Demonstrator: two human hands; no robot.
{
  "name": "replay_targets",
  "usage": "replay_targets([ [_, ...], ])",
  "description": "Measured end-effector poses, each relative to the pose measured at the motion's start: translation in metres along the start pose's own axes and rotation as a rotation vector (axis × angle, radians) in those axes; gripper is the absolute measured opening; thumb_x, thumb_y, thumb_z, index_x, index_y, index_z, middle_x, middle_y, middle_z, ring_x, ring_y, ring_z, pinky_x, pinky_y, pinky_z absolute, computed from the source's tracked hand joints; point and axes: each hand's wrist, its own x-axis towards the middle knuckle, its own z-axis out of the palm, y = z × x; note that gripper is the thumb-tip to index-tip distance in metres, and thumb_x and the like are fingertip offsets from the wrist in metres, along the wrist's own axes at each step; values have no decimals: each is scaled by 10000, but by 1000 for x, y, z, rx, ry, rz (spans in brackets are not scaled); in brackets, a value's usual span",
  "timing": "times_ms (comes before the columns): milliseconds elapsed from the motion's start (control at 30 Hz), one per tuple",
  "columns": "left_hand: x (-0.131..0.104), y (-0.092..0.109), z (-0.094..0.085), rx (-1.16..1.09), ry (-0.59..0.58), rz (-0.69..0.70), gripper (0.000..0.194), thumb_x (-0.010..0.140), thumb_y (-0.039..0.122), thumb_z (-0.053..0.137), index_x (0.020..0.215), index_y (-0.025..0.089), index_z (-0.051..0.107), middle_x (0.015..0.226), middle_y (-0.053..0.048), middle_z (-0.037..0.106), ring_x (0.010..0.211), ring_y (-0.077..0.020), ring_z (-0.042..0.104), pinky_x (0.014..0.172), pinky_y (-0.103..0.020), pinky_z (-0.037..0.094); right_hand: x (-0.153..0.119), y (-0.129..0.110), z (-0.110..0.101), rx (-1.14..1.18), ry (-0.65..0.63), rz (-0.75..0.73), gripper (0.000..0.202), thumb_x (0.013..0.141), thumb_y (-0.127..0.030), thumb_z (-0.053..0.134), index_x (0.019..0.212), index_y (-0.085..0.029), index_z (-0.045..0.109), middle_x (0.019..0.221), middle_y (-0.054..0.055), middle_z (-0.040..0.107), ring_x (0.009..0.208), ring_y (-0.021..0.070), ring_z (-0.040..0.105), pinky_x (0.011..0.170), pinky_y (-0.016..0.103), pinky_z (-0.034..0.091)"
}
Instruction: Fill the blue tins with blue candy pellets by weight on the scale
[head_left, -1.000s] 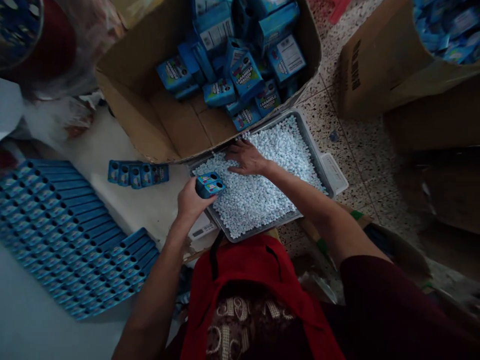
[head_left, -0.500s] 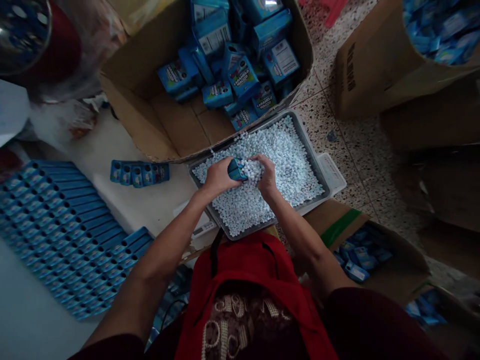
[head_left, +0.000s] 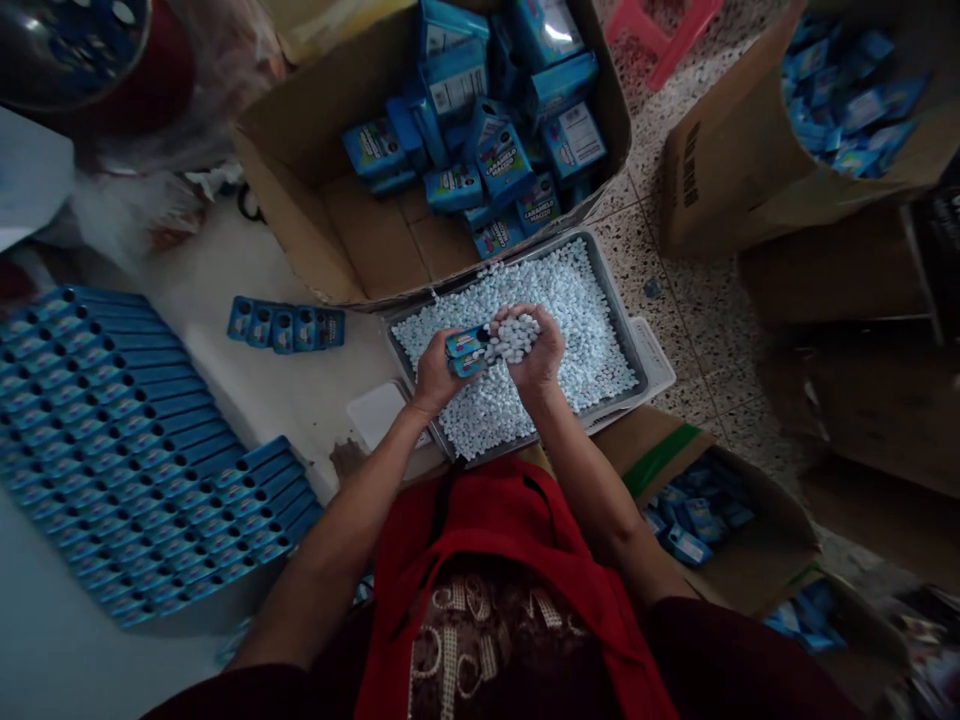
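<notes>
My left hand (head_left: 436, 375) is closed around small blue candy boxes (head_left: 466, 352), apparently two side by side, their tops facing right. Against those tops, my cupped right hand (head_left: 541, 355) carries a heap of small pale candies (head_left: 516, 338). Both hands are over a grey tray (head_left: 628, 335) spread with many more pale candies (head_left: 581, 300). A short row of blue boxes (head_left: 283, 326) lies on the table to the left of the tray.
Stacked blue boxes (head_left: 135, 450) fill the table's left side. A large carton (head_left: 300, 200) of bigger blue boxes stands beyond the tray. More cartons with blue packets, including an open carton (head_left: 750, 520), stand right. A pink plastic stool (head_left: 667, 40) is on the speckled floor.
My right hand has turned palm up and now shows a heap of candies. The boxes in my left hand have tilted, so their labelled sides show. The view has shifted slightly.
</notes>
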Motion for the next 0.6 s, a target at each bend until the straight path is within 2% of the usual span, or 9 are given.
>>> replay_targets([
  [133,2,11,-8,22,36,38,768,770,333,1117,1405,251,693,1399,-121,834,1358,-404,839,1191,-546,702,-9,-8,19,-127,-83,-154,363,883,-591,805,698,-288,729,922,71,754,855,246,672,856,413,637],
  [267,-2,14,-15,55,18,80,767,742,247,1098,1404,261,710,1389,-105,848,1328,-387,854,1177,-519,712,-9,-10,29,-153,-90,-210,416,919,-607,795,672,-289,690,912,74,703,833,246,614,855,417,606],
  [467,1,16,-13,60,7,107,778,704,117,1055,1394,254,722,1370,-102,850,1314,-371,858,1171,-499,719,-5,-4,30,-260,-177,-258,583,1026,-772,699,687,-300,650,812,56,604,854,267,609,949,448,579],
  [600,9,15,-12,59,6,112,739,727,138,1038,1385,257,723,1387,-112,851,1341,-376,848,1205,-524,704,-11,7,26,-309,-220,-310,547,1016,-668,731,620,-301,642,810,57,667,900,283,653,994,455,563],
])
